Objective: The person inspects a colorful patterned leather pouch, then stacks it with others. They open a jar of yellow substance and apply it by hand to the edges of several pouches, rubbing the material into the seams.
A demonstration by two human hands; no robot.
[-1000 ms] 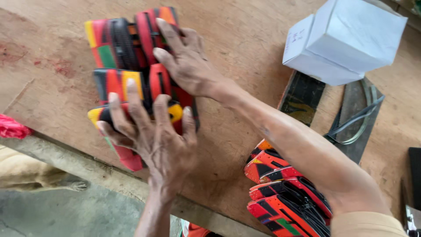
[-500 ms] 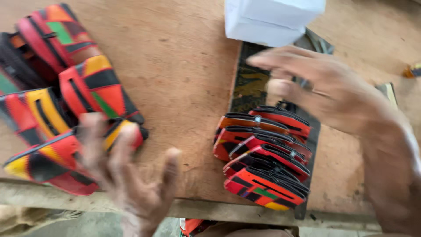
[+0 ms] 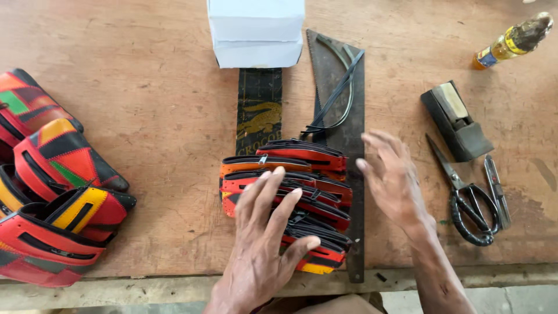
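The stack of red, orange and black leather pieces [image 3: 293, 195] lay at the near edge of the wooden workbench [image 3: 163, 104], and it served as the reference point. The left hand [image 3: 264, 244] rested flat on top of the stack, fingers spread and pressing down, not closed around anything. The right hand [image 3: 395, 177] hovered open just right of the stack, holding nothing, its fingertips close to the stack's right edge.

To square such a stack well, downward pressure should stay even while the free hand taps the loose edges into line; the pieces overlapped unevenly and could slide.

Directly under and right of the stack lay a handsaw blade [image 3: 343, 110], toothed edge toward the stack, a hazard for fingers. Scissors [image 3: 468, 200] lay farther right, with a dark block-shaped tool [image 3: 456, 119] beyond them. Well to the left sat a pile of finished multicoloured pouches [image 3: 55, 186]. Beyond the stack lay a dark printed strip [image 3: 260, 107], then white boxes [image 3: 256, 32]. A small bottle [image 3: 511, 40] lay far right.
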